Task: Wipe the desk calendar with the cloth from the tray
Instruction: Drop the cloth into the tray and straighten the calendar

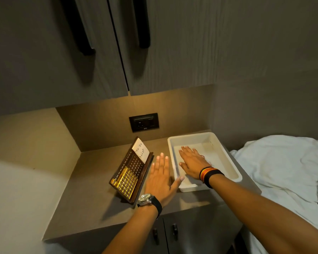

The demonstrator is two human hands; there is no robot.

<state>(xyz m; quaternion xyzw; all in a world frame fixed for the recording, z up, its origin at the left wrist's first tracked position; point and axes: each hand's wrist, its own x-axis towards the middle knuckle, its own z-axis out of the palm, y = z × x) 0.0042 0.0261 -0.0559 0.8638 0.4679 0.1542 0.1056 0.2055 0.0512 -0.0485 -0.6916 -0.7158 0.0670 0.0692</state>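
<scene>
A dark wooden desk calendar [131, 171] with gold date tiles and a white "To Do List" card leans on the brown counter. To its right stands a white tray [226, 158]. A white cloth [207, 153] lies flat inside the tray, hard to tell from the tray floor. My right hand [191, 160] rests flat on the cloth, fingers spread. My left hand [161, 180], with a wristwatch, hovers flat and open between calendar and tray, its thumb touching the tray's near left rim.
A black wall socket [144, 122] sits behind the counter [92, 198]. Dark cabinet doors with long black handles [142, 24] hang overhead. Lower cabinet doors [174, 233] are under the counter. A bed with white sheets [283, 171] adjoins on the right.
</scene>
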